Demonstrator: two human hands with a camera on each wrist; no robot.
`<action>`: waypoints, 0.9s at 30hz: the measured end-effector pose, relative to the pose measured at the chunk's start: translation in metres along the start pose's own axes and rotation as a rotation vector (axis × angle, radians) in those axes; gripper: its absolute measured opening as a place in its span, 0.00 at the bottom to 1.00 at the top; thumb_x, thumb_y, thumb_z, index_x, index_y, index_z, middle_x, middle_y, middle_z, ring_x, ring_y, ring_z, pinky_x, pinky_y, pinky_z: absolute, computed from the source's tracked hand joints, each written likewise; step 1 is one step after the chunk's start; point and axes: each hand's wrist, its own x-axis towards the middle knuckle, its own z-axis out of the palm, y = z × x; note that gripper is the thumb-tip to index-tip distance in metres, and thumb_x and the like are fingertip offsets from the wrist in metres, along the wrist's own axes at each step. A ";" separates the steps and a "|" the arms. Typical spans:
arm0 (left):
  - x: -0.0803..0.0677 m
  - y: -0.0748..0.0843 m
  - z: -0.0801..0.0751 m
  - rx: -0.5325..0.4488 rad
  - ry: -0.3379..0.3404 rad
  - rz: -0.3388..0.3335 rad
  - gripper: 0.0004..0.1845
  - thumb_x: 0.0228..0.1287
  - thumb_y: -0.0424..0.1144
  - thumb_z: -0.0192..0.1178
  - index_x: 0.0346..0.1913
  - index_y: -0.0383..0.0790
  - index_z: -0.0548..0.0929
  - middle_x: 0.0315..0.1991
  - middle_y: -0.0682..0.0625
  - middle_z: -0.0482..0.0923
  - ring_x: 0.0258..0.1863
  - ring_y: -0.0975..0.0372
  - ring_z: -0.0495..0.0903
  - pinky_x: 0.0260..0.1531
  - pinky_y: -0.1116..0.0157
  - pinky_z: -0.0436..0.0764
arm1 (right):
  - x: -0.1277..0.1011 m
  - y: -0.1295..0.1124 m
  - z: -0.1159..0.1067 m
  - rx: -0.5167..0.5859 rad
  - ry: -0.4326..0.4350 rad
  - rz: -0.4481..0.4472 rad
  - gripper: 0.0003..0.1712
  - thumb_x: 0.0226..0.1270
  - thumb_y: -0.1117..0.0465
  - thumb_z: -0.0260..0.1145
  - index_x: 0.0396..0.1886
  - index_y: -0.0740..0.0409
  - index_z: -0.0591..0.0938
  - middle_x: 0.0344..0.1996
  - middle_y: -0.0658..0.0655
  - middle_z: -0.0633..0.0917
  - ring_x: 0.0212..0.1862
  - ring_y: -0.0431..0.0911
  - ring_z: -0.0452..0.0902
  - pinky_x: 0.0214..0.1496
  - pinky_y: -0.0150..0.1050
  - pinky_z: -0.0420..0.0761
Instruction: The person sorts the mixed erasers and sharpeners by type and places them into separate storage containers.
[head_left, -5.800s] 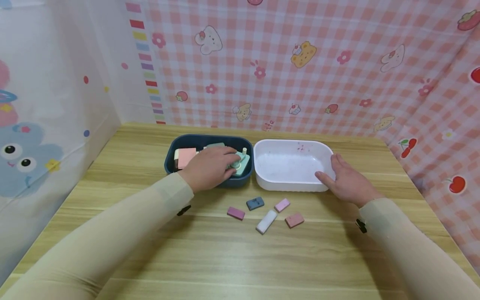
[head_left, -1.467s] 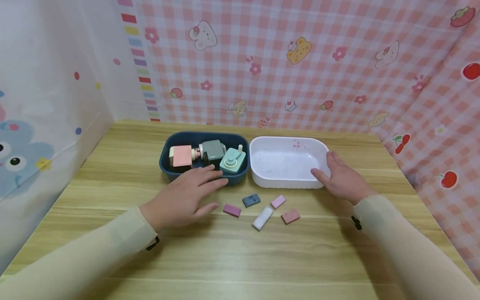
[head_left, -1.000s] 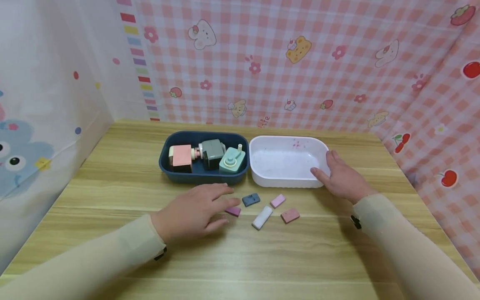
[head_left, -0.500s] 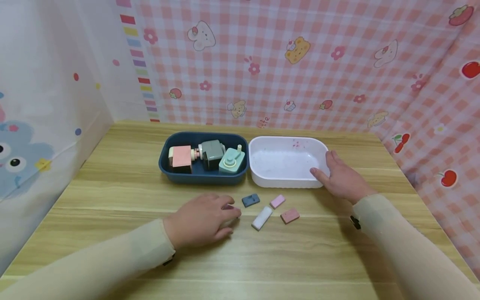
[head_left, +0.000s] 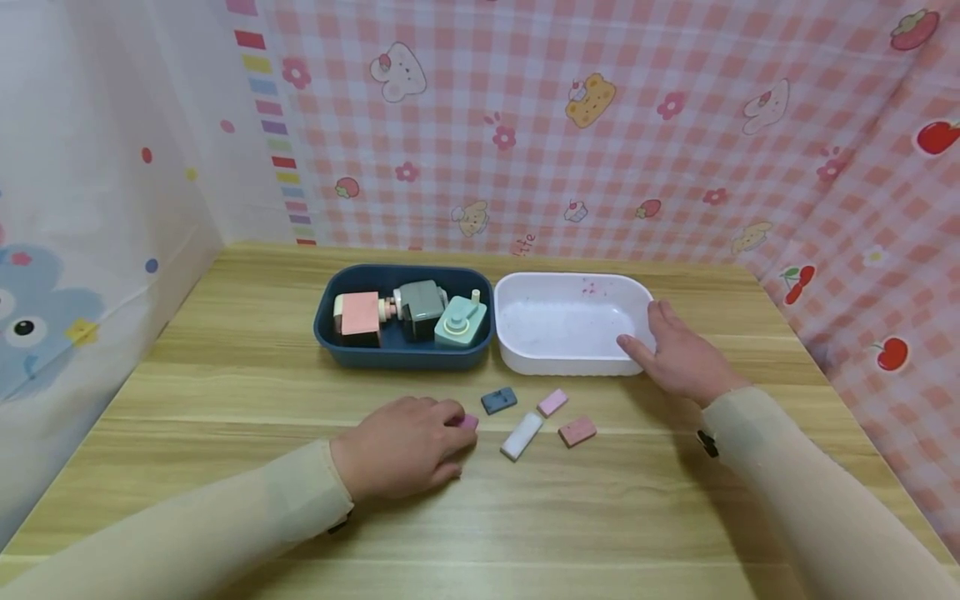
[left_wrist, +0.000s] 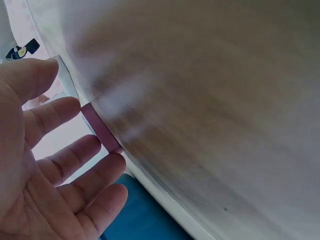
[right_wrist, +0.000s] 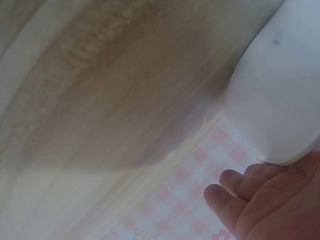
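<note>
In the head view my left hand (head_left: 408, 446) is over a magenta eraser (head_left: 468, 422), fingers bent down at it. The left wrist view shows fingertips touching that magenta eraser (left_wrist: 102, 129), the thumb apart from it. My right hand (head_left: 686, 354) holds the right end of a white basin (head_left: 573, 365), thumb over the rim and fingers along the outside. Nearby on the table lie a grey-blue eraser (head_left: 498, 400), a light pink eraser (head_left: 552, 402), a white eraser (head_left: 521, 436) and a salmon eraser (head_left: 577, 432).
A dark blue basin (head_left: 408, 358) stands left of the white one. It holds a pink pencil sharpener (head_left: 360, 313), a grey pencil sharpener (head_left: 422, 302) and a mint pencil sharpener (head_left: 461, 322). A checked cloth (head_left: 480, 125) hangs behind the wooden table (head_left: 525, 525).
My left hand has left the dark blue basin, come down to the table and reached the magenta eraser, bending its fingers over it. The right hand stays at the white basin.
</note>
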 end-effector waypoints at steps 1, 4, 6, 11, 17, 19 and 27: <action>0.000 0.000 0.000 0.001 0.005 0.002 0.25 0.77 0.56 0.59 0.67 0.48 0.81 0.57 0.49 0.82 0.51 0.58 0.83 0.56 0.55 0.85 | 0.000 0.000 0.000 -0.001 0.001 0.000 0.64 0.77 0.23 0.38 0.82 0.75 0.37 0.82 0.78 0.39 0.84 0.71 0.39 0.83 0.67 0.48; 0.001 0.000 0.000 -0.013 0.013 0.000 0.23 0.76 0.56 0.60 0.66 0.49 0.81 0.56 0.49 0.82 0.50 0.58 0.83 0.55 0.56 0.85 | 0.000 -0.001 0.001 -0.006 0.004 -0.004 0.64 0.78 0.23 0.38 0.82 0.76 0.37 0.82 0.78 0.39 0.84 0.72 0.38 0.84 0.66 0.48; 0.002 -0.001 0.000 -0.025 0.012 -0.005 0.22 0.76 0.55 0.60 0.65 0.50 0.81 0.55 0.50 0.82 0.49 0.59 0.83 0.54 0.56 0.85 | -0.001 -0.002 0.000 -0.013 0.006 -0.007 0.64 0.78 0.24 0.38 0.82 0.76 0.37 0.82 0.79 0.39 0.84 0.72 0.39 0.84 0.66 0.48; 0.005 -0.001 -0.001 -0.043 0.001 -0.018 0.20 0.75 0.55 0.62 0.63 0.51 0.82 0.53 0.50 0.81 0.46 0.59 0.82 0.52 0.57 0.85 | -0.003 -0.004 0.000 -0.023 0.008 -0.014 0.63 0.79 0.24 0.37 0.82 0.76 0.38 0.82 0.78 0.38 0.84 0.71 0.38 0.84 0.65 0.47; 0.008 -0.002 -0.002 -0.061 -0.014 -0.029 0.18 0.73 0.54 0.64 0.59 0.51 0.83 0.51 0.50 0.81 0.43 0.61 0.80 0.51 0.58 0.85 | -0.005 -0.005 -0.002 -0.060 0.022 -0.046 0.60 0.81 0.27 0.38 0.82 0.78 0.43 0.83 0.77 0.39 0.84 0.72 0.36 0.84 0.66 0.46; 0.009 -0.002 -0.003 -0.069 -0.019 -0.033 0.18 0.73 0.54 0.64 0.58 0.51 0.83 0.51 0.51 0.80 0.42 0.61 0.79 0.50 0.58 0.85 | -0.006 -0.006 -0.002 -0.085 0.034 -0.067 0.58 0.82 0.28 0.38 0.81 0.79 0.46 0.83 0.77 0.41 0.84 0.73 0.37 0.84 0.66 0.46; 0.012 -0.003 -0.003 -0.084 -0.031 -0.034 0.16 0.74 0.54 0.64 0.57 0.51 0.84 0.50 0.51 0.80 0.40 0.62 0.78 0.49 0.60 0.84 | -0.004 -0.005 0.000 -0.127 0.063 -0.118 0.53 0.85 0.33 0.41 0.79 0.80 0.54 0.82 0.77 0.47 0.84 0.72 0.40 0.84 0.68 0.45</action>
